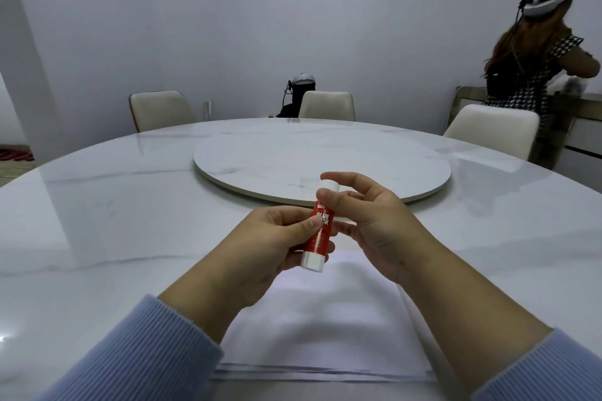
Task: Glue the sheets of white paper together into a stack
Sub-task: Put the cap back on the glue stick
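A red glue stick (321,231) with a white cap and a white base is held upright and slightly tilted above the table. My left hand (270,244) grips its red body between thumb and fingers. My right hand (365,218) pinches the white cap at the top with thumb and forefinger. Below both hands a stack of white paper sheets (319,335) lies flat on the table near the front edge, its layered front edges showing. My forearms hide the stack's side edges.
The round white marble table (97,238) carries a raised turntable (322,159) in its middle. Three cream chairs (327,105) stand at the far side. A person (537,52) with a headset stands at the back right by a counter.
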